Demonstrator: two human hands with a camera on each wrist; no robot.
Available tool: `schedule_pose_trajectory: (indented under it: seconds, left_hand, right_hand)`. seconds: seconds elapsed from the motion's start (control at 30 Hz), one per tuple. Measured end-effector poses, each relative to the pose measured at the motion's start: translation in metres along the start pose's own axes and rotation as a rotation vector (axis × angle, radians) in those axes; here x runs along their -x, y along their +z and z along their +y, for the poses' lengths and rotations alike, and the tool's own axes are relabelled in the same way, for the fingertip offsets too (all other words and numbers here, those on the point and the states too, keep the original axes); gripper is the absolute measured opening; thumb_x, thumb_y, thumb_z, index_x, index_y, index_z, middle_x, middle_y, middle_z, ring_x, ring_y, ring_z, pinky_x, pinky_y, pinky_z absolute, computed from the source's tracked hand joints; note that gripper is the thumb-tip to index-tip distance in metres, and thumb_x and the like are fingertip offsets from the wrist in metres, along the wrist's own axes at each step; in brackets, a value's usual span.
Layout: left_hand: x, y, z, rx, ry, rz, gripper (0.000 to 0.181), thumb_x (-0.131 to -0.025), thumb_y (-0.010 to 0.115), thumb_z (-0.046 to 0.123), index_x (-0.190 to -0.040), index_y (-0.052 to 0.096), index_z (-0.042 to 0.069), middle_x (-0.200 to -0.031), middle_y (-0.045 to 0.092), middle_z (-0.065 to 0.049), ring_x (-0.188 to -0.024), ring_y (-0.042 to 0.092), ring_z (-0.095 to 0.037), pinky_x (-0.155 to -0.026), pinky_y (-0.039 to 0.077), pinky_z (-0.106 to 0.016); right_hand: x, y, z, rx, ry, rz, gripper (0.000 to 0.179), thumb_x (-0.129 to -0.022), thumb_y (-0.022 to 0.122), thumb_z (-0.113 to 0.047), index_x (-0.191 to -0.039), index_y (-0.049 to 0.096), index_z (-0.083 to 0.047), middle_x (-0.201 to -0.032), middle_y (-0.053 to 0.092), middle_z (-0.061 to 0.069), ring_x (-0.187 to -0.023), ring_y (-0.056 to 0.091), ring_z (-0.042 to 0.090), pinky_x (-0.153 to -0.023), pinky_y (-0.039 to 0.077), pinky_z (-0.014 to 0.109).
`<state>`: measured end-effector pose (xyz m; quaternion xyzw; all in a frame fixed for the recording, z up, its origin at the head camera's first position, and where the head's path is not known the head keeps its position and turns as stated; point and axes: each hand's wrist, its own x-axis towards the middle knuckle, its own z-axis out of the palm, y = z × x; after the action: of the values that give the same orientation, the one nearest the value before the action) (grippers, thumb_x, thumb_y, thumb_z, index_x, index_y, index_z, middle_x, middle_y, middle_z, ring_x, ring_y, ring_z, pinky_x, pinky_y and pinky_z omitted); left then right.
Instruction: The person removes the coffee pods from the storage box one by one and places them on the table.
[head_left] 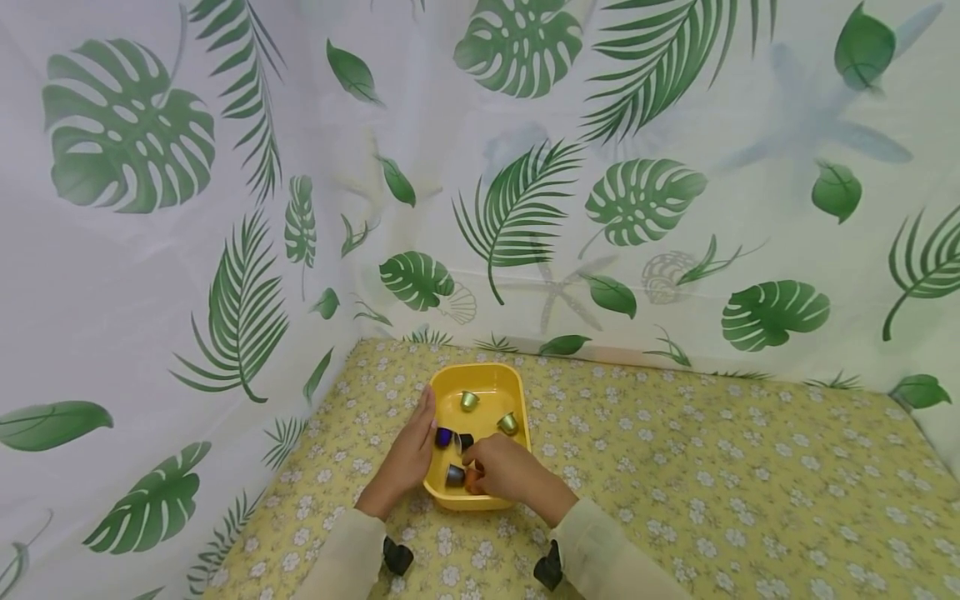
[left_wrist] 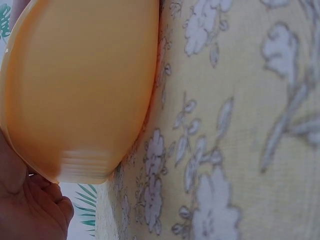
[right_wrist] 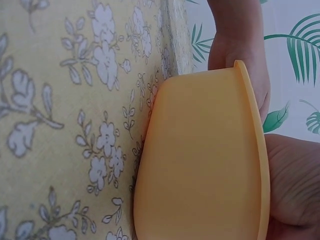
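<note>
1. Yellow plastic tub (head_left: pixel 486 418): upright on the flowered tablecloth (head_left: pixel 697 467), just below the centre of the frame.
2. Left hand (head_left: pixel 408 454): holds the tub's left wall at the rim; in the left wrist view I see its fingers curled just under the rim, lower left.
3. Right hand (head_left: pixel 513 468): over the tub's lower right, fingers bent down inside. Tips partly hidden; I cannot tell whether they pinch anything.
4. Copper-orange coffee capsule (head_left: pixel 472 480): in the tub's lower part, right at those fingers, partly covered.
5. Grey capsule (head_left: pixel 454 476): just left of the copper-orange one.
6. Blue-violet capsule (head_left: pixel 445 437): by the tub's left wall; black capsule (head_left: pixel 467 441) near it, just above the right fingers.
7. Two green capsules: one (head_left: pixel 469 401) upper middle of the tub, one (head_left: pixel 507 423) near its right wall.
8. Pale sleeves (head_left: pixel 345 550), black wrist mounts (head_left: pixel 397 557) at bottom; leaf-print white backdrop (head_left: pixel 420 92) behind.
</note>
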<state>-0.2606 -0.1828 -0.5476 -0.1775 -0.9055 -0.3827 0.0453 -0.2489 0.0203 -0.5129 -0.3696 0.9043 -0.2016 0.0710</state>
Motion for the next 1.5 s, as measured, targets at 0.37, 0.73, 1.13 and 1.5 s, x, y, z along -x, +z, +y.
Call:
schedule_pose_trajectory:
  seconds: [0.37,0.73,1.13,1.5]
  left_hand:
    - [0.0017,0.0004,0.0015,0.003,-0.016,0.0,0.054,-0.113,0.031,0.013,-0.161,0.009,-0.003,-0.169,0.001,-0.015,-0.154,0.012,-0.035,-0.121,0.02,-0.054]
    - [-0.0002,-0.002,0.0034,-0.005,-0.013,-0.006,0.054,-0.113,0.031,0.012,-0.161,0.009,-0.003,-0.169,0.002,-0.018,-0.154,0.012,-0.035,-0.121,0.021,-0.054]
    - [0.0018,-0.0006,0.0003,0.026,-0.009,-0.009,0.054,-0.114,0.03,0.014,-0.161,0.01,-0.002,-0.169,0.0,-0.013,-0.155,0.011,-0.033,-0.122,0.02,-0.053]
    - [0.0012,-0.0012,0.0036,0.028,-0.008,0.008,0.054,-0.113,0.031,0.01,-0.16,0.01,-0.004,-0.169,0.001,-0.016,-0.154,0.013,-0.036,-0.121,0.021,-0.055]
  right_hand:
    - [-0.0009,0.0,0.001,-0.054,-0.017,-0.003,0.021,-0.088,0.07,0.01,-0.081,0.073,-0.009,-0.059,0.048,-0.006,-0.053,0.037,0.007,-0.055,0.032,0.022]
    - [-0.0025,0.0016,0.0008,-0.149,0.021,0.039,0.019,-0.09,0.08,-0.012,-0.074,0.071,-0.006,-0.055,0.051,-0.006,-0.046,0.037,0.005,-0.049,0.031,0.019]
    - [-0.001,0.005,-0.0013,-0.098,0.055,0.033,0.027,-0.086,0.078,0.003,-0.112,0.076,0.001,-0.077,0.071,0.0,-0.056,0.051,0.001,-0.063,0.048,0.019]
    - [-0.0053,0.0047,-0.0017,-0.047,0.074,0.045,0.02,-0.085,0.078,0.002,-0.105,0.08,-0.004,-0.067,0.059,-0.005,-0.055,0.045,0.007,-0.057,0.037,0.022]
